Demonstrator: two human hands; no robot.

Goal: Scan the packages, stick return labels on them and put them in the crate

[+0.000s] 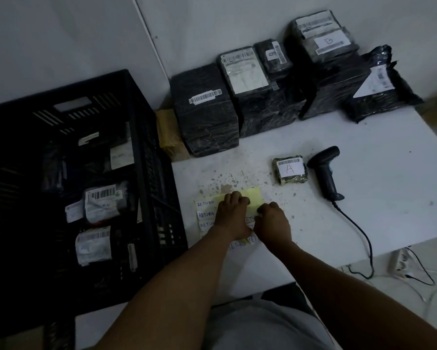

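Yellow label sheet (252,197) lies under both grips, left hand (233,215) and right hand (273,223) curled, pinching its labels.

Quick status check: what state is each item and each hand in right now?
Crate: open-topped, holds several labelled packages.
Package A: lies on the table, beside the scanner, unheld.
Scanner: lies on the table, unheld, corded.
Return label sheet: flat on the table, under both hands.
Left hand: fingers curled on the sheet.
Right hand: fingers curled at the sheet's edge; grip unclear.
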